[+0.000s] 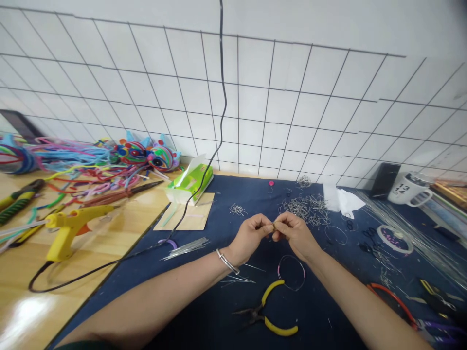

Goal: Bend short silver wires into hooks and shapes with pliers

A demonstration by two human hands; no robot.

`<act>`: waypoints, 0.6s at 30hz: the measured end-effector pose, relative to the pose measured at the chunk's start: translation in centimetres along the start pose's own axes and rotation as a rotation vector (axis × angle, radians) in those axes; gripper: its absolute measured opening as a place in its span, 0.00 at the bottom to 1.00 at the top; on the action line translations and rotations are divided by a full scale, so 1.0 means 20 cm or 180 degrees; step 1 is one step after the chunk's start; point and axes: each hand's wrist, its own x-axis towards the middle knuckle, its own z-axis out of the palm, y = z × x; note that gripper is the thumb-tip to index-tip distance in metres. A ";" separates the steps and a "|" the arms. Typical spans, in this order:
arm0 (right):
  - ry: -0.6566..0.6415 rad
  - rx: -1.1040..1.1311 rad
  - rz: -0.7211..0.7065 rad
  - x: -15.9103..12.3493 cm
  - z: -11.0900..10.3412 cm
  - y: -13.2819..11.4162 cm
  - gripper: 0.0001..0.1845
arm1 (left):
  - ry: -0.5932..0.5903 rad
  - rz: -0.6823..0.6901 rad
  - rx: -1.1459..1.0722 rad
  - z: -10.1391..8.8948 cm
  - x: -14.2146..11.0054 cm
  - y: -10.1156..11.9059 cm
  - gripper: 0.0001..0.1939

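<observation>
Over the dark blue mat (204,311), my left hand (251,237) and my right hand (296,234) meet fingertip to fingertip. Both pinch a tiny brownish piece (274,225) between thumbs and forefingers; I cannot make out what it is. A silver bangle (226,261) circles my left wrist. Below the hands lie a thin wire ring with pink beading (291,272) and yellow-handled pliers (269,311). A heap of tangled silver wire (304,206) sits just beyond my right hand.
A yellow glue gun (71,226) with its black cord (109,265), coloured pipe cleaners (73,165) and a green tissue pack (189,182) lie at left on the wooden table. A white mug (406,189), straight wires (412,233) and red-handled pliers (392,296) lie at right. A wire grid covers the wall.
</observation>
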 end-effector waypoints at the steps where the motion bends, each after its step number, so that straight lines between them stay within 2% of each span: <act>1: 0.0007 -0.0020 -0.0013 0.00 0.00 0.00 0.10 | 0.0001 0.0010 -0.0009 0.00 0.00 0.00 0.05; 8: 0.0075 -0.0371 -0.0156 0.00 0.00 0.02 0.11 | 0.0062 0.0047 0.0041 0.04 -0.01 -0.03 0.06; 11: 0.0064 -0.0587 -0.0171 0.00 0.00 0.03 0.12 | -0.0011 0.0021 0.0301 0.02 0.01 -0.03 0.07; 12: 0.0042 -0.0645 -0.0150 0.00 0.00 0.04 0.13 | -0.0112 -0.0002 0.0474 -0.01 0.03 -0.02 0.06; 14: -0.0035 -0.0824 -0.0100 -0.01 0.01 0.05 0.13 | -0.0751 -0.0132 0.0962 -0.08 0.06 0.02 0.06; 15: -0.0105 -0.0943 -0.0068 -0.01 0.02 0.06 0.14 | -0.0953 -0.0207 0.1042 -0.13 0.08 0.04 0.06; 18: -0.0516 -0.1426 0.0034 -0.03 0.03 0.05 0.14 | -0.1376 -0.0371 0.1240 -0.27 0.13 0.12 0.05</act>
